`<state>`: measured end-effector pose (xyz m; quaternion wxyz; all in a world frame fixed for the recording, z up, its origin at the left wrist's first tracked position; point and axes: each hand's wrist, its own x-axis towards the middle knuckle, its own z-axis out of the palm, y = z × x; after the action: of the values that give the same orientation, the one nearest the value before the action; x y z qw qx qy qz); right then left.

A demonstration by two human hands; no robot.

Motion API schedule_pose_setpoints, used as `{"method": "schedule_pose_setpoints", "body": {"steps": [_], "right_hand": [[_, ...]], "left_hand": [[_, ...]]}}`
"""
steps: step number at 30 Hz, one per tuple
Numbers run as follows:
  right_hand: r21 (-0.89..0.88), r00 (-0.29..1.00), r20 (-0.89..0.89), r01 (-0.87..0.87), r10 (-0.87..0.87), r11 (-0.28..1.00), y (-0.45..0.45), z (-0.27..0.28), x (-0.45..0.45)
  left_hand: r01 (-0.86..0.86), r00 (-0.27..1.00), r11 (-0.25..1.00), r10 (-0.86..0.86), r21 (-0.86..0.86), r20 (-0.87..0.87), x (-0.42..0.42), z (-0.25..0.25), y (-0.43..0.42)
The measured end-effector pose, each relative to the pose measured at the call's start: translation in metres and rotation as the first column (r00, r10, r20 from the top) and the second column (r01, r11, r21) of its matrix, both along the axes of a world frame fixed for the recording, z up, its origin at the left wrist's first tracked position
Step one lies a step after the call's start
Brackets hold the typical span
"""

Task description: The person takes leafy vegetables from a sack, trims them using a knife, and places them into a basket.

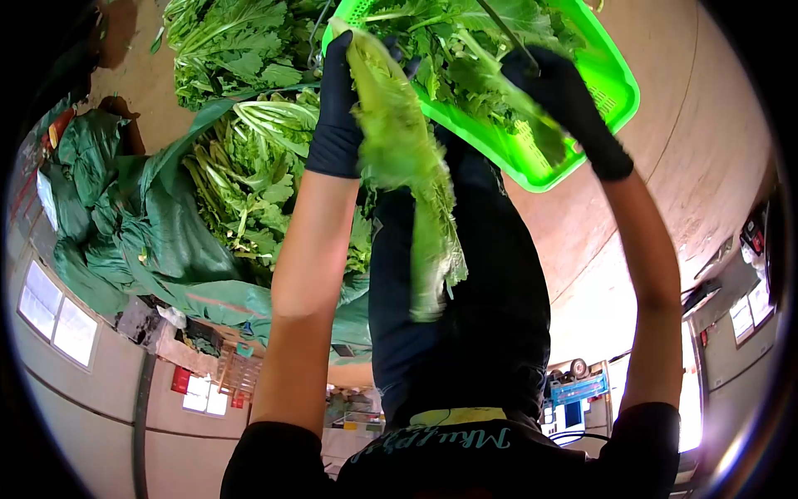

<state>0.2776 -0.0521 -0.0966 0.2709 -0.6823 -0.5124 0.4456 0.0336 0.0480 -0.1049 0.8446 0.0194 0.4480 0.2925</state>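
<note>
My left hand (337,108), in a black glove, is closed round the pale stalk end of a long leafy green (403,141). The green hangs down in front of my dark trousers, its lower end blurred. My right hand (557,96), also black-gloved, has its fingers curled over a bright green plastic basket (617,75). A thin dark rod runs to its fingertips, and a blurred loose leaf (524,108) slants just beside it. What the right fingers grip is hidden. Leafy greens (449,62) fill part of the basket.
Piles of leafy greens (229,50) lie left of the basket, more (253,183) inside a dark green sheet or sack (174,224). A tan floor (665,150) extends to the right. Windows (56,314) and a blue cart-like object (579,388) appear behind.
</note>
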Motion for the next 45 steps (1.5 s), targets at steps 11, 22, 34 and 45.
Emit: {"method": "schedule_pose_setpoints", "body": {"steps": [11,22,34,45], "right_hand": [[-0.295,0.978,-0.198,0.009,-0.071,0.955,0.007,0.028,-0.032],[0.046,0.909,0.047,-0.417,0.415,0.908,0.037,0.040,-0.060],[-0.156,0.918,-0.187,-0.378,0.349,0.913,0.031,0.034,-0.051],[-0.117,0.836,0.481,-0.236,0.262,0.965,-0.052,-0.063,0.086]], "left_hand": [[-0.032,0.985,0.999,0.036,0.024,-0.167,-0.041,-0.011,-0.004],[0.013,0.975,1.000,-0.009,0.018,-0.222,-0.035,0.015,-0.005],[0.019,0.985,0.998,-0.008,0.066,-0.173,-0.023,0.019,-0.022],[0.418,0.651,0.868,-0.080,0.268,-0.755,-0.028,-0.067,-0.076]]}}
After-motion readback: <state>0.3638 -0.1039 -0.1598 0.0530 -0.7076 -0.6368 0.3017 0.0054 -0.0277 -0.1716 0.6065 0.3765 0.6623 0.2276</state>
